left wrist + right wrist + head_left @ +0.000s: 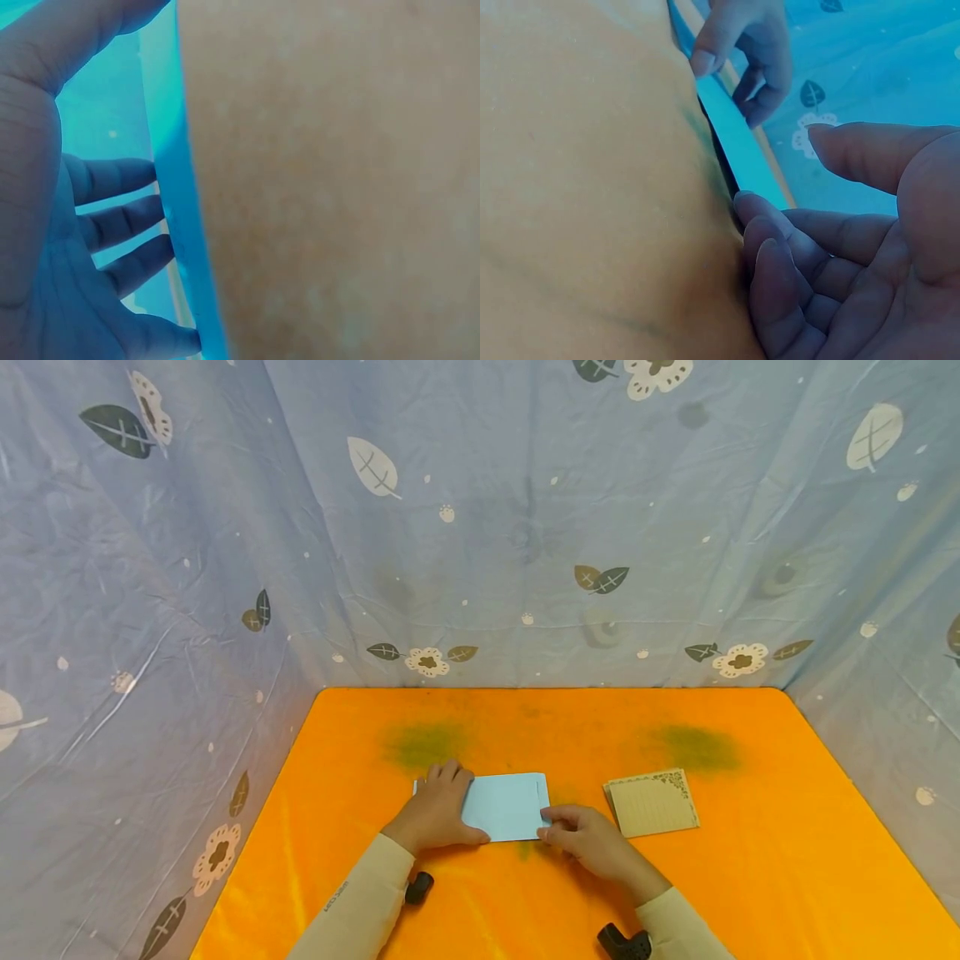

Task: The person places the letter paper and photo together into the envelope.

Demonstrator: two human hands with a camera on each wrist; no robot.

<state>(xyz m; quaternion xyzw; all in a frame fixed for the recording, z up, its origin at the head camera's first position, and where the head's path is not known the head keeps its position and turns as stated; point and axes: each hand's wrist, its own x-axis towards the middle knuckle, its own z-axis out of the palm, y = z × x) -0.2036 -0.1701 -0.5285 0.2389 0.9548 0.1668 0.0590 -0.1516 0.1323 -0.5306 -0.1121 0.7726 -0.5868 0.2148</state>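
Observation:
A light blue paper rectangle (506, 806), with a faint line near its right end, lies low over the orange table in the head view. My left hand (438, 808) holds it across its left part, thumb at the near edge and spread fingers toward the far edge. In the left wrist view the fingertips (161, 206) meet its long blue edge. My right hand (588, 843) is at the paper's right end. Its loosely bent fingers (776, 262) touch the near right corner in the right wrist view, while the thumb (870, 154) stands apart from them.
To the right lies a small stack of tan note sheets (652, 803) with a floral corner print. Orange cloth covers the table (525, 727). Blue patterned curtains (487, 552) rise behind it and at both sides. Dark devices (626, 942) sit below the wrists.

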